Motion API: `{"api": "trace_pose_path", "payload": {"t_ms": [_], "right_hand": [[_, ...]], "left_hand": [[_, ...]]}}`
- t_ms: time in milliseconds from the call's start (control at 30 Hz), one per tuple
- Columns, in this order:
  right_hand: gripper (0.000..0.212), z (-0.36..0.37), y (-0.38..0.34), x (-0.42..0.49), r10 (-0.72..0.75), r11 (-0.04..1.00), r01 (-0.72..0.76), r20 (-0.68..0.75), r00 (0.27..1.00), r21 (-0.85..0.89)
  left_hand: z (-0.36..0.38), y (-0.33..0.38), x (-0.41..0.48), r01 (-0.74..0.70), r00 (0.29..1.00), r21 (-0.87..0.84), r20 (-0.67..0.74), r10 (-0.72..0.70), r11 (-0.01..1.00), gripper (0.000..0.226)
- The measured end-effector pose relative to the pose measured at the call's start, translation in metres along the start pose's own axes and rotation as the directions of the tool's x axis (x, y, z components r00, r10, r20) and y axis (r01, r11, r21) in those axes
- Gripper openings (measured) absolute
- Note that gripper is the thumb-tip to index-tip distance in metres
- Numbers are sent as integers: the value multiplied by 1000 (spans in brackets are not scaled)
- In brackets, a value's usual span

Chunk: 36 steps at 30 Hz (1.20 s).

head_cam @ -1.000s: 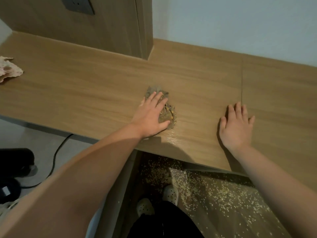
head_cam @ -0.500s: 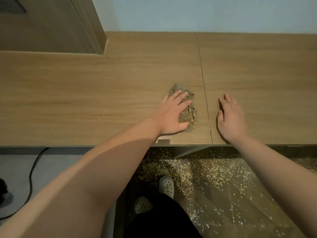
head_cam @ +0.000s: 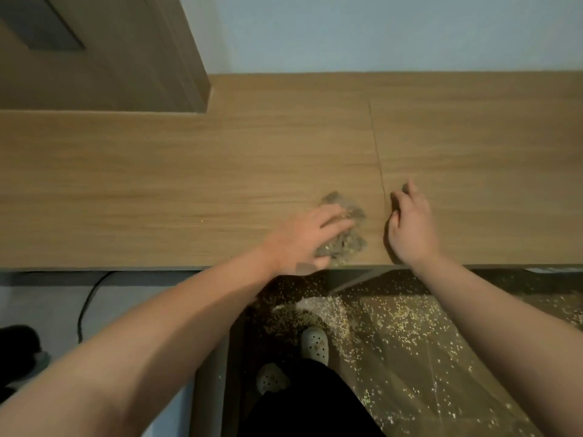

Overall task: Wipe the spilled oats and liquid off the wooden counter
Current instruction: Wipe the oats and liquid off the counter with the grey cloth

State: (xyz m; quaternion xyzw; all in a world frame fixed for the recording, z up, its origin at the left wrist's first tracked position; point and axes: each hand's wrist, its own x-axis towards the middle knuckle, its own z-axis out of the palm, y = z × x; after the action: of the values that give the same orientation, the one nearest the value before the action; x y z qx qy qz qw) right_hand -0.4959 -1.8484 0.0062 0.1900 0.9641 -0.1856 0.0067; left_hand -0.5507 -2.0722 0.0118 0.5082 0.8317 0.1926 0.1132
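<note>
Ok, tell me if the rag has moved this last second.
Yes: the rag slid right, toward the counter seam, and nearer the front edge, under the left hand.

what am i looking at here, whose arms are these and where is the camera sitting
No machine here: these are a person's two bare arms, filmed by one camera worn on their head, looking down. The left hand presses flat on a crumpled grey wad flecked with oats, near the front edge of the wooden counter. The right hand rests on the counter just right of a seam, holding nothing. Below, scattered oats cover the floor around the person's white shoes.
</note>
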Motion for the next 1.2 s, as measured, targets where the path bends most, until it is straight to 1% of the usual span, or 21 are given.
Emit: {"api": "trace_pose_path", "payload": {"t_ms": [67,133,200,300,367,467,533,600,633,667,700,733,767,800,833,867,900,933,1000,1100,1200], "right_hand": [[47,13,-37,3,-52,998,52,10,999,21],[48,26,-75,6,-126,992,124,35,991,36],[49,40,-109,13,-204,979,202,60,977,34],[52,59,-147,29,-279,959,282,104,955,-8],[53,69,-163,38,-304,949,312,137,943,-45],[52,77,-174,45,-332,937,345,155,930,-63],[52,78,-173,47,-340,935,351,159,927,-43],[50,75,-169,52,-329,943,333,134,935,-5],[50,72,-167,55,-312,950,311,108,944,20],[49,68,-167,58,-291,956,288,81,953,52],[49,64,-168,61,-268,960,263,52,962,93],[49,59,-172,61,-252,959,246,27,967,140],[49,56,-179,57,-248,953,243,10,969,182],[49,53,-188,51,-259,945,252,8,966,209],[50,53,-200,41,-285,938,273,26,958,215],[51,55,-214,28,-320,933,302,68,945,197],[54,60,-227,15,-352,929,331,123,928,166],[58,67,-239,4,-374,926,355,178,910,127],[67,83,-255,-8,-375,925,377,267,888,46],[72,102,-260,0,-374,898,428,333,865,-103],[66,112,-258,35,-398,879,447,260,880,-166]], "left_hand": [[-25,-28,-28,217,961,-67,-162,-226,974,70],[-44,-52,-60,384,860,-158,-299,-415,910,71],[-60,-72,-90,535,734,-223,-356,-578,815,72],[-65,-106,-135,714,580,-237,-326,-746,659,77],[-56,-120,-157,791,549,-157,-244,-799,592,81],[-40,-122,-161,815,566,-7,-210,-797,580,80],[-35,-111,-146,819,561,1,-212,-800,574,81],[-28,-96,-120,801,591,2,-164,-790,598,83],[-25,-87,-107,777,621,-26,-124,-774,628,84],[-24,-80,-96,744,649,-127,-97,-755,656,84],[-26,-75,-91,692,657,-305,-108,-746,654,81],[-29,-73,-91,615,625,-496,-167,-762,613,76],[-33,-75,-97,542,543,-618,-259,-799,569,72],[-37,-81,-108,534,428,-652,-340,-837,538,70],[-40,-90,-122,606,312,-619,-393,-865,500,70],[-41,-103,-139,720,222,-542,-413,-883,434,70],[-41,-118,-157,837,177,-416,-408,-896,355,70],[-41,-130,-174,917,165,-280,-380,-910,283,68],[-38,-146,-197,973,159,-107,-327,-932,204,65],[-36,-152,-202,987,139,-34,-295,-945,156,66],[-38,-152,-199,990,135,-2,-284,-949,142,67]]}}
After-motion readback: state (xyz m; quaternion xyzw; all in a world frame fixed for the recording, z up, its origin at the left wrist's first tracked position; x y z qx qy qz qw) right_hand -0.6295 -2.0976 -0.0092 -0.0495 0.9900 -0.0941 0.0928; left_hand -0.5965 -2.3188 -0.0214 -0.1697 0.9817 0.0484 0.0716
